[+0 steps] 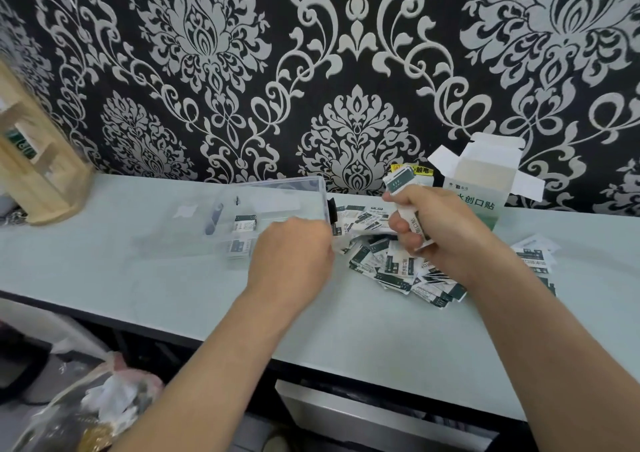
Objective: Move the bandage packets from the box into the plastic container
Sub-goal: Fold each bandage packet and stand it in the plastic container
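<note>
Right hand (437, 225) grips a stack (401, 180) of packets upright, over the loose pile (391, 268) on the table (138, 278). Left hand (294, 249) is curled at the container's (277, 192) right edge; cannot tell if it holds anything. A few packets (244, 224) lie inside. The box (485, 181) stands open, far right.

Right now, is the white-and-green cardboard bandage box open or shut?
Open. The white-and-green cardboard box stands upright, its top flaps spread outward, showing the pale inside.
</note>
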`<move>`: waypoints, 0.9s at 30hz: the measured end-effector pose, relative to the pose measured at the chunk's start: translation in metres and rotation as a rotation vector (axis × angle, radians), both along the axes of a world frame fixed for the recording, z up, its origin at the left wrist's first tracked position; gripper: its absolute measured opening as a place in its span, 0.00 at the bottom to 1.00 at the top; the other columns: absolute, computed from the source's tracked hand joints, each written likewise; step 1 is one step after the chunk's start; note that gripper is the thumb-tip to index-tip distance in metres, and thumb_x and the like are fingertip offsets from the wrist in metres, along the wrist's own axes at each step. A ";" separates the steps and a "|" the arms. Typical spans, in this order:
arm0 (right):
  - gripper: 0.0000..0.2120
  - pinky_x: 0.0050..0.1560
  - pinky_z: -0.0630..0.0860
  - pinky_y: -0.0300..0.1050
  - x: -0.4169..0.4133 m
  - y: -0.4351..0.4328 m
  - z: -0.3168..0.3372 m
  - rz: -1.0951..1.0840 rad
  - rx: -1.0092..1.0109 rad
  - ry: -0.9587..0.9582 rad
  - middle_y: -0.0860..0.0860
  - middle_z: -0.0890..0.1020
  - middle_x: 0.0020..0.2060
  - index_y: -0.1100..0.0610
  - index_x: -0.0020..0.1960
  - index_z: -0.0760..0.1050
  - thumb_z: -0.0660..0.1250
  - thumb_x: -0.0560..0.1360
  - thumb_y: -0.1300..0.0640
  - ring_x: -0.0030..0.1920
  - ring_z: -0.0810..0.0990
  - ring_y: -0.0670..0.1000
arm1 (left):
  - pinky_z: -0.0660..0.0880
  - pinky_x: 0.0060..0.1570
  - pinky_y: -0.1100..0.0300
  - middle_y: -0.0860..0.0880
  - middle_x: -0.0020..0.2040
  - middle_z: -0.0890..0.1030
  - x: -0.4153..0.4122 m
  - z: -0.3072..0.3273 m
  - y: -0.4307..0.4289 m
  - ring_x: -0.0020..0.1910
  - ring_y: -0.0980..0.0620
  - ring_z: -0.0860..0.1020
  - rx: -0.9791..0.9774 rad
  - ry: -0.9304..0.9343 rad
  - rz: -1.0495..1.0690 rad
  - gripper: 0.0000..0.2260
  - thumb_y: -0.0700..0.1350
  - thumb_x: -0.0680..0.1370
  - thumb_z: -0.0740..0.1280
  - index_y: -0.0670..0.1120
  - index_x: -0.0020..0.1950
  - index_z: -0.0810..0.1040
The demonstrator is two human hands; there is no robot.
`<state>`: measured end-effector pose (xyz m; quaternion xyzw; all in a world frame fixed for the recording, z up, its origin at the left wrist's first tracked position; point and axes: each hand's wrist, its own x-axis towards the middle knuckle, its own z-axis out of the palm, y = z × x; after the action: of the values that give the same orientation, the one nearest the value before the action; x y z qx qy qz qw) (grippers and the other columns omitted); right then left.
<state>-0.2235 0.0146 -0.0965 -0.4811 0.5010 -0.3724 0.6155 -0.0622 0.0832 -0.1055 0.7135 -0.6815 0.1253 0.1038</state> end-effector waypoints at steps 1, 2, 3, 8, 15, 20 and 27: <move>0.12 0.29 0.59 0.42 0.001 0.000 0.000 0.012 0.020 -0.024 0.50 0.71 0.25 0.59 0.58 0.75 0.62 0.78 0.54 0.23 0.62 0.48 | 0.75 0.42 0.53 0.47 0.44 0.84 0.004 0.005 0.000 0.43 0.42 0.80 -0.112 0.091 -0.001 0.08 0.46 0.77 0.62 0.48 0.48 0.81; 0.14 0.29 0.59 0.40 0.005 0.000 -0.002 0.034 0.045 -0.056 0.49 0.70 0.26 0.60 0.58 0.76 0.62 0.79 0.51 0.23 0.63 0.47 | 0.76 0.42 0.53 0.50 0.42 0.84 0.007 0.009 0.002 0.41 0.44 0.80 -0.226 0.230 0.003 0.07 0.48 0.76 0.64 0.50 0.46 0.82; 0.17 0.29 0.60 0.39 0.009 0.002 -0.004 0.069 0.074 -0.102 0.49 0.70 0.26 0.60 0.57 0.76 0.63 0.78 0.48 0.23 0.64 0.46 | 0.76 0.41 0.54 0.52 0.40 0.84 0.006 0.013 0.004 0.38 0.46 0.80 -0.318 0.391 0.010 0.05 0.47 0.74 0.66 0.51 0.44 0.83; 0.14 0.32 0.61 0.36 0.033 0.014 -0.006 0.249 0.147 -0.345 0.48 0.71 0.30 0.54 0.44 0.80 0.67 0.74 0.43 0.26 0.66 0.44 | 0.75 0.39 0.53 0.54 0.36 0.82 -0.013 0.018 -0.008 0.37 0.51 0.79 -0.501 0.669 -0.067 0.03 0.46 0.73 0.69 0.50 0.41 0.83; 0.15 0.46 0.74 0.48 0.034 0.008 -0.008 0.048 0.166 -0.457 0.54 0.80 0.40 0.56 0.48 0.79 0.62 0.78 0.46 0.45 0.78 0.54 | 0.67 0.35 0.68 0.57 0.44 0.81 -0.031 0.013 -0.014 0.31 0.61 0.72 -0.142 0.928 -0.251 0.14 0.47 0.71 0.71 0.55 0.56 0.82; 0.10 0.33 0.75 0.43 0.025 0.009 -0.002 0.091 0.093 -0.308 0.55 0.80 0.32 0.59 0.40 0.76 0.62 0.77 0.56 0.31 0.80 0.52 | 0.62 0.66 0.64 0.61 0.71 0.61 -0.019 0.013 -0.008 0.69 0.60 0.57 0.042 0.680 -0.406 0.50 0.53 0.64 0.78 0.64 0.76 0.49; 0.07 0.37 0.70 0.47 0.028 0.017 -0.006 0.331 -0.086 -0.062 0.59 0.75 0.36 0.67 0.44 0.73 0.57 0.74 0.68 0.37 0.75 0.53 | 0.62 0.70 0.57 0.57 0.74 0.55 -0.015 0.002 -0.013 0.73 0.53 0.56 0.001 0.537 -0.440 0.38 0.51 0.63 0.76 0.60 0.70 0.65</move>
<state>-0.1956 0.0313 -0.1022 -0.5709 0.3793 -0.3018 0.6626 -0.0767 0.0700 -0.1035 0.5572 -0.7673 -0.0928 0.3036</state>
